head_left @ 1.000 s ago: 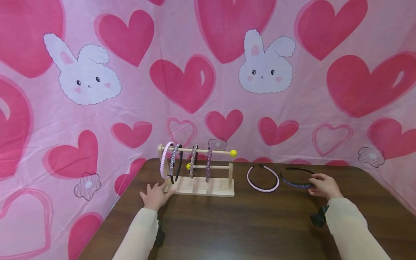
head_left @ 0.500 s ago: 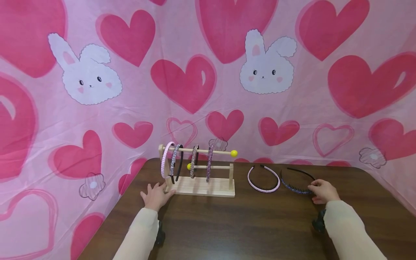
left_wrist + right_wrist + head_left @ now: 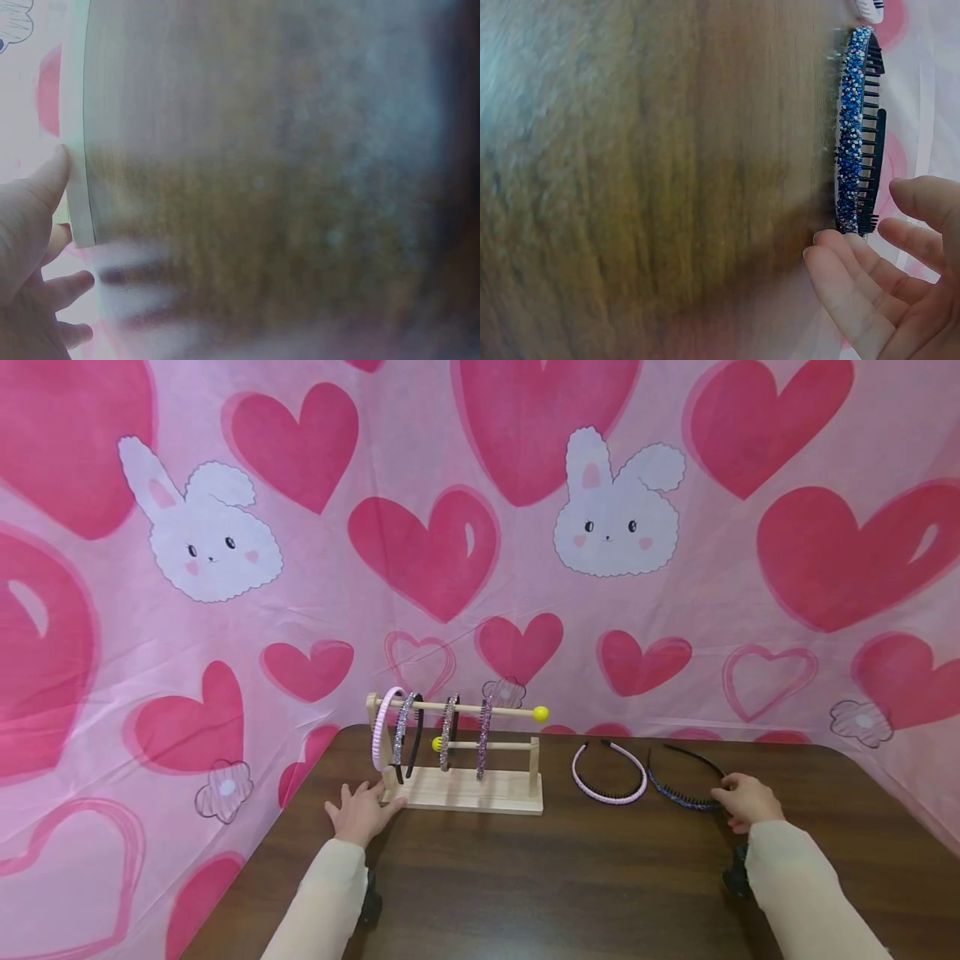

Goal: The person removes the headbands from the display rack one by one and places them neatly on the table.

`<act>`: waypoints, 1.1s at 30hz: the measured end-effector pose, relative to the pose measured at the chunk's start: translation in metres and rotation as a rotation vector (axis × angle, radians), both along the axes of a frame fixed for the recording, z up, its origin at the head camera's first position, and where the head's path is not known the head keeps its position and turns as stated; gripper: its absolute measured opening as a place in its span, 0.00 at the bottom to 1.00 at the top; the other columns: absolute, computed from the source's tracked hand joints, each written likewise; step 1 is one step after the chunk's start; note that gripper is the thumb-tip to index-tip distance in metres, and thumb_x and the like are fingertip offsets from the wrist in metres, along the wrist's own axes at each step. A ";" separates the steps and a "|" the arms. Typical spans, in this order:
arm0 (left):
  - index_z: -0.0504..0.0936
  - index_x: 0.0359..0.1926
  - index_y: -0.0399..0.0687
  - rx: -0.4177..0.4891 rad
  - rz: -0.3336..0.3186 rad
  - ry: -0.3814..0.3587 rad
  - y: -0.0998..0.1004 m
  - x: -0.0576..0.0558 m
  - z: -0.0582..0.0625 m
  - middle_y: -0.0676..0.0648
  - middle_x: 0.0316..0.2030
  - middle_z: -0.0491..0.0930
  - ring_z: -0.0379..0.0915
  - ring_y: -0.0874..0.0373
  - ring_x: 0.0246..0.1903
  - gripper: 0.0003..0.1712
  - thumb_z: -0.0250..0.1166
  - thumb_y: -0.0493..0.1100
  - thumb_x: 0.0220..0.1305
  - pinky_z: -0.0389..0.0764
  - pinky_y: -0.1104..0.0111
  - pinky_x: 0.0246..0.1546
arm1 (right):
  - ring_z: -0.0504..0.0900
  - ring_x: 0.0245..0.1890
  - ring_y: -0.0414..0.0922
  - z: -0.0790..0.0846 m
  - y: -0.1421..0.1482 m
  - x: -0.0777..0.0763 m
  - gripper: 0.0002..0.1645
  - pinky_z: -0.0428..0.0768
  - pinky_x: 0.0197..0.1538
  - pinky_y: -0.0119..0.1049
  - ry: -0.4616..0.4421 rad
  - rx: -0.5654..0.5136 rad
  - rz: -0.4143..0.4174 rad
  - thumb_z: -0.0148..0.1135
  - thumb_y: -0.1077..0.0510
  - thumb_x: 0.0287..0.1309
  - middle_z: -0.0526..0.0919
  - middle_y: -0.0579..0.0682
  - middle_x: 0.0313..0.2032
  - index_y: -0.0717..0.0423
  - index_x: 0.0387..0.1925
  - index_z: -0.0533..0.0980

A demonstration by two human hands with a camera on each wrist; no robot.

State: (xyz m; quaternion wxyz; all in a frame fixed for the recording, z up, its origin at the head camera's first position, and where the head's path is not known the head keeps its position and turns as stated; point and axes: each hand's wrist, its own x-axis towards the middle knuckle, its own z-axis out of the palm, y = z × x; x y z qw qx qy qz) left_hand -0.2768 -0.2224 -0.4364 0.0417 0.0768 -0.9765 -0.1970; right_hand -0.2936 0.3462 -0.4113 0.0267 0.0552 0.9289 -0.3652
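Note:
My left hand [image 3: 357, 814] rests with spread fingers at the left end of the wooden headband rack [image 3: 480, 802]. In the left wrist view, the thumb [image 3: 51, 176] touches the edge of its base. Two bars carry a pink ribbed headband [image 3: 378, 731], a silver glittery one [image 3: 402, 731] and others with sparkles. On the right, my right hand [image 3: 750, 802] is at the near right side of a blue glitter headband [image 3: 686, 800] lying on the table. Its fingertips are right at the band's end in the right wrist view, where the blue stones [image 3: 850, 127] and black comb teeth show.
A lilac headband [image 3: 609, 797] lies on the brown table [image 3: 570, 885] between the rack and the blue one. Yellow balls [image 3: 541, 714] cap the bars' ends. Behind the table hangs a pink curtain [image 3: 517, 568] with hearts and rabbits.
The blue headband has turned slightly and its front has come nearer to me, with my right hand moving along at its side. My left hand stays at the rack.

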 end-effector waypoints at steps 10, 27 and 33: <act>0.66 0.63 0.40 0.002 0.003 0.000 0.000 -0.001 0.001 0.27 0.60 0.60 0.38 0.24 0.61 0.39 0.60 0.59 0.58 0.34 0.32 0.53 | 0.78 0.22 0.46 0.034 -0.019 -0.008 0.31 0.80 0.26 0.39 0.116 0.018 0.046 0.50 0.55 0.62 0.75 0.68 0.36 0.77 0.56 0.59; 0.67 0.62 0.40 -0.004 0.000 0.007 0.000 0.000 0.000 0.27 0.60 0.61 0.39 0.24 0.61 0.38 0.61 0.59 0.58 0.35 0.32 0.53 | 0.76 0.18 0.41 0.129 -0.116 -0.030 0.24 0.76 0.24 0.35 0.402 0.156 0.294 0.56 0.55 0.61 0.81 0.56 0.29 0.66 0.54 0.68; 0.68 0.62 0.39 -0.016 0.001 0.009 0.000 -0.001 0.001 0.27 0.59 0.61 0.40 0.24 0.61 0.38 0.61 0.59 0.58 0.36 0.31 0.53 | 0.79 0.21 0.45 0.142 -0.144 -0.031 0.25 0.78 0.28 0.38 0.410 0.156 0.335 0.57 0.55 0.60 0.81 0.59 0.34 0.65 0.55 0.68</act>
